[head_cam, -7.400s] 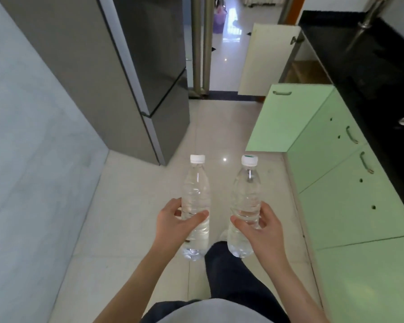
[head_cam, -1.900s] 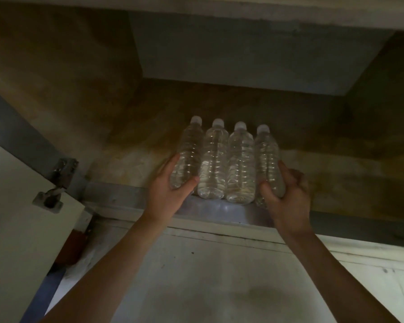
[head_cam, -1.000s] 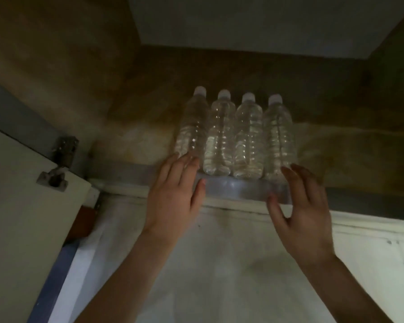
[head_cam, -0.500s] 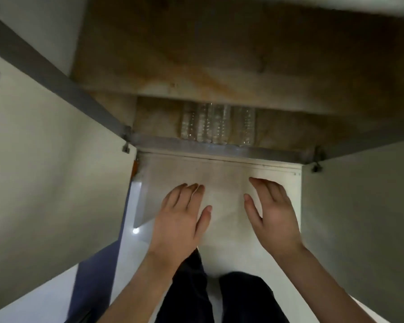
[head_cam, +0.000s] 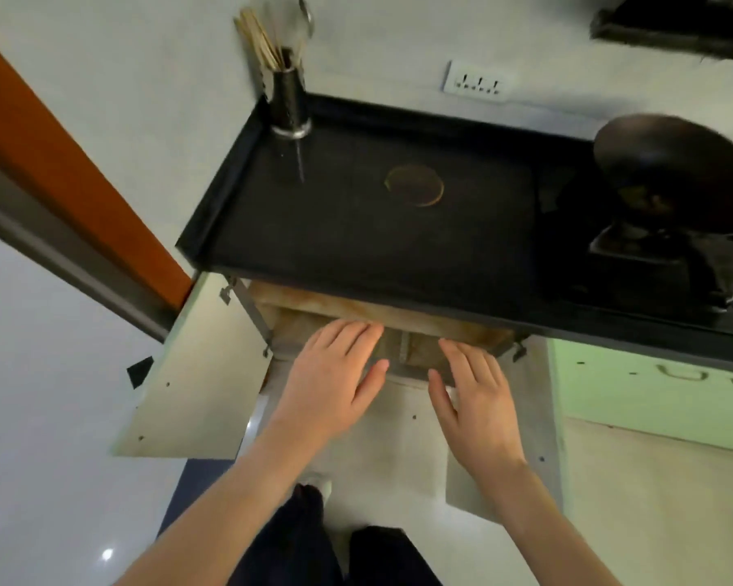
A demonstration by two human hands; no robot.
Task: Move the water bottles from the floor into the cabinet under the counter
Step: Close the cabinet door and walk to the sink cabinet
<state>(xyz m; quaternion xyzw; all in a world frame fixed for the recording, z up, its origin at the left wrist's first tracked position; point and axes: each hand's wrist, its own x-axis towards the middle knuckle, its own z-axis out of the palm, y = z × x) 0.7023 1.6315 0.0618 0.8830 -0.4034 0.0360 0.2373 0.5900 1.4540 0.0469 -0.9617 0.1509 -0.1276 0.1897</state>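
From your head camera, both of your hands are out in front of you, palms down, empty. Your left hand (head_cam: pixel 333 382) has its fingers extended and lying close together, with the thumb set off to the side; your right hand (head_cam: pixel 477 401) mirrors it, fingers loosely spread, thumb apart. Neither grips anything.

Just beyond your fingertips is the open cabinet (head_cam: pixel 403 332) under the black counter (head_cam: pixel 377 230). Its brownish interior shows between and above your two hands, but the water bottles cannot be made out in there: the counter edge and your hands cover most of the opening, and what little shows is dark.

To the outside of your left hand the left cabinet door (head_cam: pixel 200 374) stands swung open. Beyond your right hand the right cabinet door (head_cam: pixel 534 416) is open too, with a green cabinet front (head_cam: pixel 652 391) further out on that side.

Well past your left fingertips, at the back corner of the counter, stands a utensil holder (head_cam: pixel 288 99) with sticks in it. Far beyond your right hand sits a dark wok (head_cam: pixel 669 167).
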